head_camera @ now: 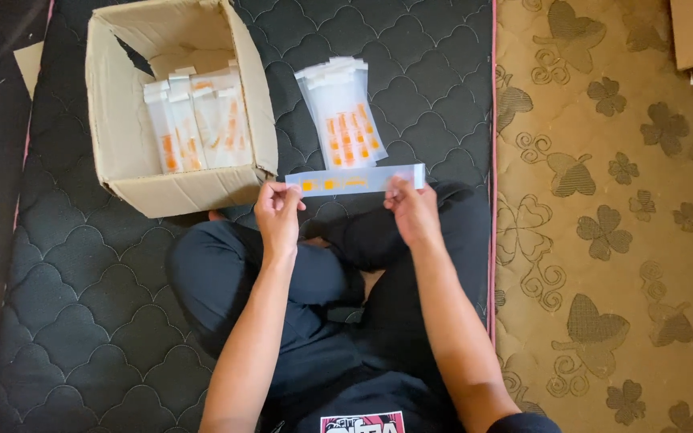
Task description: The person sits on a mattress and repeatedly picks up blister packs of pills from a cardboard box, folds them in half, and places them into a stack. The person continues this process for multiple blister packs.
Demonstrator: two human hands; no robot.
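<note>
Both hands pinch one long clear plastic sleeve with orange pieces inside (354,180), held flat above the crossed legs. The left hand (277,215) grips its end at nine o'clock, the right hand (413,210) nearer three o'clock, fingers closed on the film. A stack of similar clear packets (342,120) lies at twelve o'clock; the open brown cardboard box (122,136) sits at ten o'clock. Keeping the sleeve taut and level seems wise.
</note>
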